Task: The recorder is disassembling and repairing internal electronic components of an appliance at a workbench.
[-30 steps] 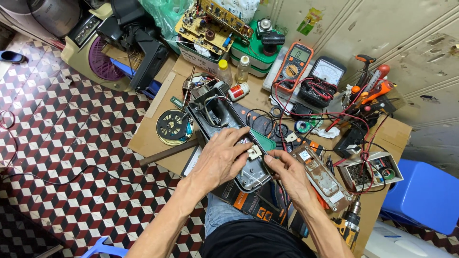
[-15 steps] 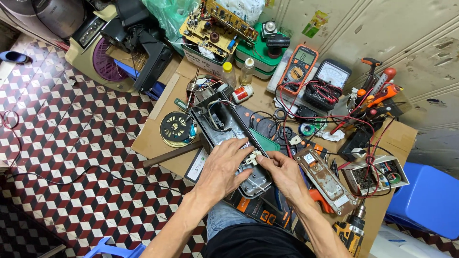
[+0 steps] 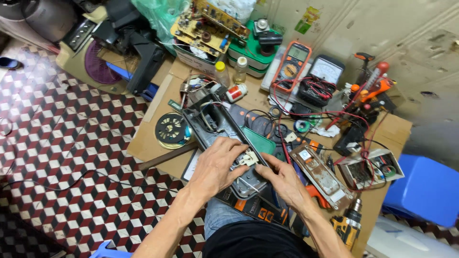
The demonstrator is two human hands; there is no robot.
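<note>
Grey plastic appliance housing (image 3: 224,143), opened, lying diagonally at centre frame on a cardboard-covered work surface (image 3: 158,138); internal wiring exposed toward its upper end. Left hand (image 3: 215,167) laid flat over lower half of housing, fingers spread wide and pressing down, gripping nothing. Right hand (image 3: 282,181) at lower right of housing, fingers narrowed in a pinch on a small white component (image 3: 248,158) seated inside the shell; exact grip partly hidden by fingers. Green panel (image 3: 260,141) just beside housing, right of centre. Black round disc (image 3: 171,129) left of housing, near but apart. Orange multimeter (image 3: 292,64) at upper centre, red and black test leads trailing down toward centre. Rusted metal plate (image 3: 321,174) right of right hand. Yellow-black cordless drill (image 3: 348,227) at lower right. Blue stool (image 3: 423,191) at right edge. Circuit boards (image 3: 208,24) at top centre. Checkered tile floor (image 3: 57,167) filling left side.
</note>
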